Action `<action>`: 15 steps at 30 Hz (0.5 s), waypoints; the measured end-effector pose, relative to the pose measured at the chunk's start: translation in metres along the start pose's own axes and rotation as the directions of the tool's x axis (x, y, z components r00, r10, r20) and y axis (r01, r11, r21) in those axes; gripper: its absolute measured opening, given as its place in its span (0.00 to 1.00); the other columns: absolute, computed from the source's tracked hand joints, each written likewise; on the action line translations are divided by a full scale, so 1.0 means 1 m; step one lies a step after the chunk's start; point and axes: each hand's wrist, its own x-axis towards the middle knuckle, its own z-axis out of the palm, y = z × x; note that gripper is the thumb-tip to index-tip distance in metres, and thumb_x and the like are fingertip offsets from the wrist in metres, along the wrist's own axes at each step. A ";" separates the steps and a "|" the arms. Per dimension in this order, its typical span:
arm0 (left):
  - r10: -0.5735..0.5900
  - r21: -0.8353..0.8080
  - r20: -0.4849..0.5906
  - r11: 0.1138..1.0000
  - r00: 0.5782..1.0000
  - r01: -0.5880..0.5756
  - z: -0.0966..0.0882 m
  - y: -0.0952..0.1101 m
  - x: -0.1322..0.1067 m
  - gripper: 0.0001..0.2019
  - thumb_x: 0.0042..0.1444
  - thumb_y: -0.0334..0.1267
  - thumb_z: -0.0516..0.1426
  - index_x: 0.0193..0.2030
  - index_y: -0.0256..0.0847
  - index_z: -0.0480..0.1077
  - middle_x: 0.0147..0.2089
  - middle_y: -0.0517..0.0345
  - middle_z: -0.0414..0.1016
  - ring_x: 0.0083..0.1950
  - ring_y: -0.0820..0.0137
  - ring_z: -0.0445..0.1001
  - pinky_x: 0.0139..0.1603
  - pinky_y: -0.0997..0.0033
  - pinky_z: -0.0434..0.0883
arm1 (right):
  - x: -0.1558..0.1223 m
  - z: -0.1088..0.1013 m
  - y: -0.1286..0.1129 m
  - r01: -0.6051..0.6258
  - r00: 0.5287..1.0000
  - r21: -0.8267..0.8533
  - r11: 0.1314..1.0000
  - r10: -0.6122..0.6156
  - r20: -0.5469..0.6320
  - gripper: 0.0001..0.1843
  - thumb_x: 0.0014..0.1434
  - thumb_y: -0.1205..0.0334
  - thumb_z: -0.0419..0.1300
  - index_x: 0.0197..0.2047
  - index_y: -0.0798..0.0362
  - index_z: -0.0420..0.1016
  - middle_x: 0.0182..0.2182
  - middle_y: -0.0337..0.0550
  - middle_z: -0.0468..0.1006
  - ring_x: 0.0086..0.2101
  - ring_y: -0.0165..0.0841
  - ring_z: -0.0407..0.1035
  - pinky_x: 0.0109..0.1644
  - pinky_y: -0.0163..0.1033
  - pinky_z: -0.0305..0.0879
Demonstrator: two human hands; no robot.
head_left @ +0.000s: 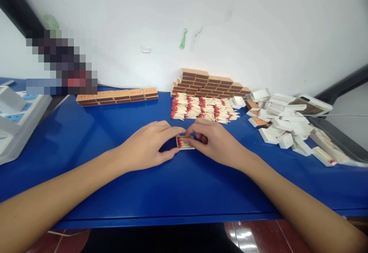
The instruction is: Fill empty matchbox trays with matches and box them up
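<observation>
A small white matchbox tray (184, 142) filled with red-tipped matches rests on the blue table (178, 191) between my hands. My left hand (149, 145) grips its left end with thumb and fingers closed round it. My right hand (214, 141) pinches its right end, fingers curled over the matches. Behind them lies a heap of loose red-tipped matches (202, 109).
Stacked brown matchboxes (209, 82) stand against the white wall, and a row of matchboxes (116, 96) lies at back left. A pile of empty white trays (283, 124) sits to the right. A white power strip (14, 122) is at the far left edge.
</observation>
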 end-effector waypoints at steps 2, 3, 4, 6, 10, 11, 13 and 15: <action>-0.006 0.004 0.004 1.000 1.000 0.006 0.000 0.000 0.000 0.21 0.70 0.41 0.60 0.68 0.42 0.71 0.51 0.50 0.81 0.52 0.58 0.79 0.55 0.55 0.77 | 0.000 0.001 0.001 -0.006 1.000 -0.003 1.000 0.006 -0.001 0.03 0.71 0.63 0.65 0.42 0.51 0.80 0.32 0.38 0.70 0.33 0.33 0.66 0.37 0.39 0.60; -0.006 0.004 0.005 1.000 1.000 0.006 0.000 0.000 0.000 0.21 0.70 0.41 0.60 0.67 0.42 0.72 0.51 0.50 0.81 0.52 0.58 0.79 0.55 0.55 0.77 | 0.000 0.001 0.001 -0.010 1.000 -0.001 1.000 0.010 -0.002 0.03 0.71 0.63 0.65 0.42 0.51 0.80 0.32 0.38 0.70 0.32 0.33 0.66 0.37 0.39 0.60; -0.004 0.002 0.007 1.000 1.000 0.004 0.000 0.000 0.000 0.20 0.70 0.41 0.60 0.67 0.42 0.72 0.51 0.50 0.81 0.53 0.58 0.79 0.56 0.55 0.77 | -0.001 0.001 0.001 -0.012 1.000 0.003 1.000 0.012 -0.001 0.03 0.71 0.62 0.65 0.43 0.51 0.80 0.32 0.38 0.70 0.32 0.33 0.66 0.37 0.39 0.60; 0.000 -0.003 0.007 1.000 1.000 0.000 0.000 0.000 0.000 0.19 0.70 0.41 0.60 0.66 0.42 0.73 0.51 0.50 0.81 0.53 0.58 0.79 0.56 0.55 0.77 | -0.001 0.002 0.001 -0.009 1.000 0.010 1.000 0.009 0.007 0.03 0.71 0.63 0.65 0.44 0.51 0.80 0.32 0.38 0.70 0.33 0.33 0.66 0.37 0.39 0.60; 0.006 -0.015 -0.007 1.000 1.000 -0.006 0.000 -0.001 0.000 0.21 0.69 0.40 0.61 0.67 0.42 0.72 0.53 0.49 0.81 0.54 0.58 0.79 0.57 0.55 0.76 | -0.001 -0.001 0.001 -0.005 1.000 0.011 1.000 0.005 -0.007 0.04 0.72 0.61 0.64 0.44 0.50 0.81 0.32 0.39 0.69 0.32 0.33 0.66 0.36 0.39 0.61; 0.017 -0.025 -0.011 1.000 1.000 -0.017 -0.001 -0.001 0.000 0.20 0.69 0.39 0.61 0.66 0.42 0.73 0.53 0.50 0.82 0.55 0.58 0.79 0.58 0.55 0.76 | 0.000 -0.003 0.002 -0.011 1.000 0.008 1.000 0.011 -0.021 0.05 0.72 0.60 0.64 0.43 0.50 0.81 0.31 0.38 0.69 0.32 0.33 0.66 0.36 0.39 0.61; 0.052 -0.057 -0.014 0.997 0.999 -0.053 -0.001 -0.002 0.000 0.15 0.70 0.37 0.61 0.61 0.42 0.76 0.53 0.52 0.83 0.54 0.60 0.79 0.59 0.56 0.76 | 0.001 -0.008 0.007 -0.029 0.998 -0.006 1.000 0.028 -0.061 0.07 0.72 0.59 0.63 0.41 0.49 0.80 0.29 0.38 0.69 0.30 0.33 0.65 0.35 0.39 0.60; 0.078 -0.078 -0.014 0.994 0.997 -0.079 -0.002 -0.002 0.000 0.11 0.70 0.36 0.60 0.56 0.42 0.78 0.52 0.53 0.84 0.54 0.61 0.80 0.59 0.56 0.76 | 0.001 -0.017 0.017 -0.055 0.992 -0.036 0.998 0.051 -0.116 0.09 0.72 0.57 0.62 0.39 0.49 0.79 0.27 0.37 0.68 0.28 0.33 0.64 0.34 0.39 0.60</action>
